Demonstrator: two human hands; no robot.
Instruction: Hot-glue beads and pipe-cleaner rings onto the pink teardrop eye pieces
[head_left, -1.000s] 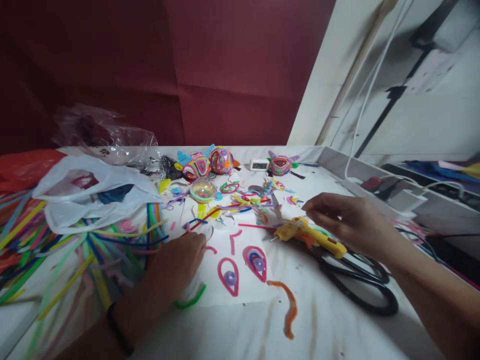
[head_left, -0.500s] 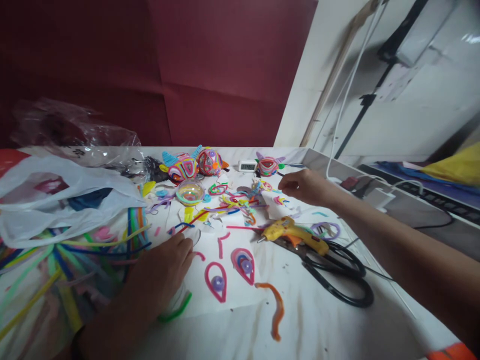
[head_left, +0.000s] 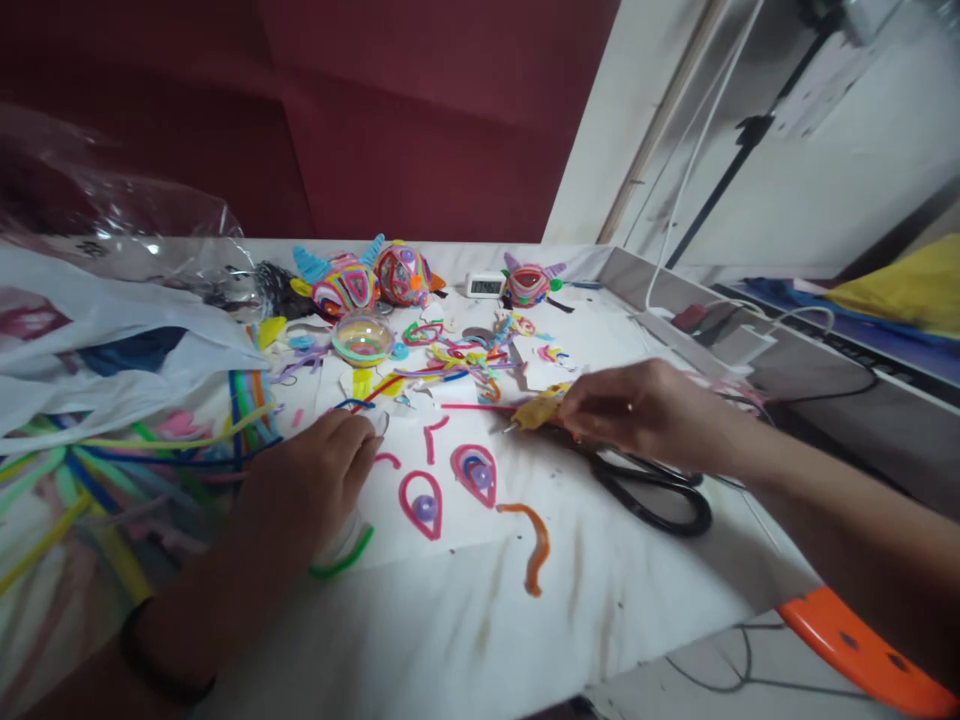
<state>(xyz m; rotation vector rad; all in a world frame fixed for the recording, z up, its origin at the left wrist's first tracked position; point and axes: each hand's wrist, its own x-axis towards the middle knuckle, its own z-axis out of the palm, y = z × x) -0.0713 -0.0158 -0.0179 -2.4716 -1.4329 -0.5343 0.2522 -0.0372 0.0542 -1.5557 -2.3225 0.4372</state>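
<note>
My right fingers (head_left: 579, 408) have just swung back from the far part of the counter (head_left: 420, 625) and now appear to grasp the body of the yellow glue gun (head_left: 538, 408). It lies right of the middle, partly over the black scissors (head_left: 679, 529), nozzle pointing left; I judge it is under control but not yet lifted. My left fingers (head_left: 358, 438) stay bent over the paper (head_left: 465, 540); I cannot tell whether they grasp anything. Between my hands, the two pink eyes (head_left: 478, 475) lie just as before, so that layout looks undisturbed. The orange strip (head_left: 541, 550) curves toward the near edge, and the green strip (head_left: 349, 560) sits below my left hand. Farther out, three patterned balls (head_left: 343, 287) (head_left: 403, 275) (head_left: 529, 286) and the clock (head_left: 486, 286) line the far edge, unmoved.
</note>
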